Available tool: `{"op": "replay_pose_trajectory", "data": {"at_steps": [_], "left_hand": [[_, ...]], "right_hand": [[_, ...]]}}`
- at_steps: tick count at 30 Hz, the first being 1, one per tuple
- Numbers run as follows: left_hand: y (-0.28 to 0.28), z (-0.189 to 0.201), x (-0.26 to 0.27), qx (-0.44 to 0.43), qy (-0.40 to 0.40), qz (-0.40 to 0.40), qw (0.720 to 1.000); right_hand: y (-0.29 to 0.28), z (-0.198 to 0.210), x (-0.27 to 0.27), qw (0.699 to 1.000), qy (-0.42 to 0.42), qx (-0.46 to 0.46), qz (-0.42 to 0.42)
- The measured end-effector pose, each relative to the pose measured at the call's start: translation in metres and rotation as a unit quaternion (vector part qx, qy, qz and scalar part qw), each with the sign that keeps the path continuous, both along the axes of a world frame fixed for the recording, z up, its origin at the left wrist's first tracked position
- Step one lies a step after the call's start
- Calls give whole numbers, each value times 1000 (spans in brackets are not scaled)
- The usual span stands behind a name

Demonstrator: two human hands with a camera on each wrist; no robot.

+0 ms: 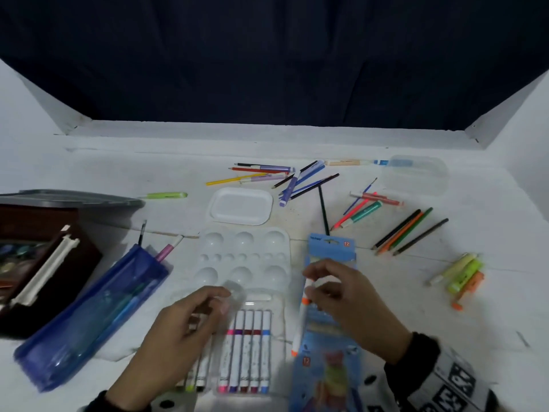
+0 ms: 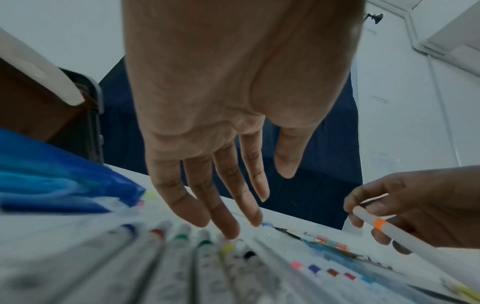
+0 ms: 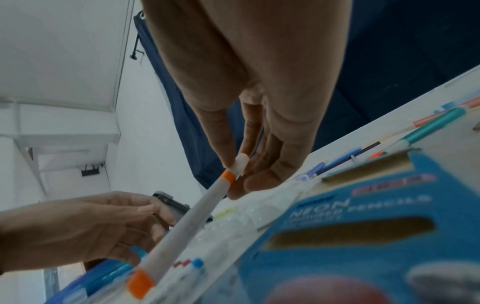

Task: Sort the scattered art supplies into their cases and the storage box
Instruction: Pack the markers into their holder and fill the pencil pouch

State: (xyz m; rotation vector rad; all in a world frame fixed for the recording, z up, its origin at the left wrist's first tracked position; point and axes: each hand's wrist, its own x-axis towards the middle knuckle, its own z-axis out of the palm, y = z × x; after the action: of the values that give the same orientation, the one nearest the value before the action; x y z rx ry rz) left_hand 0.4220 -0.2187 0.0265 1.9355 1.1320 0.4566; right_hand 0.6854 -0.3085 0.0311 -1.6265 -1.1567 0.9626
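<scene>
One orange-banded marker [image 1: 301, 318], pinched in right hand [image 1: 341, 295] above blue pencil box [image 1: 329, 346]; left hand [image 1: 181, 331], fingers relaxed, empty, over clear marker case [image 1: 246, 349].

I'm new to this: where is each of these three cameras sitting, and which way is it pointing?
Head: on the person's head, looking down at the table; both hands show.
Left wrist: along the left hand toward the marker case; its fingers are straight.
Right wrist: along the right hand, which pinches the orange marker.
Shared: all three show that marker; each wrist view shows the other hand.
</scene>
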Motion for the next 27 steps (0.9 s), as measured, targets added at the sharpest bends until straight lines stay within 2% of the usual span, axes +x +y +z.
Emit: {"op": "replay_pose_trajectory", "data": {"at_steps": [4,10,13,21,27], "left_hand": [[4,-9,-42,-6,28,15,999],[13,-13,-86,6,38,16,999],[12,-13,-98,31,66,9,997],[5,-17,-113,17,157,-9,987],[-3,-23,-112,17,118,-6,993]], "right_hand": [[2,-13,-29,996,-68,-52,29],[7,-21,-54,981,-164,-80,58],[7,-19,-58,953,-277,-82,97],[2,0,-67,885,-388,-160,199],[13,-2,-77,830,-484,-172,219]]}}
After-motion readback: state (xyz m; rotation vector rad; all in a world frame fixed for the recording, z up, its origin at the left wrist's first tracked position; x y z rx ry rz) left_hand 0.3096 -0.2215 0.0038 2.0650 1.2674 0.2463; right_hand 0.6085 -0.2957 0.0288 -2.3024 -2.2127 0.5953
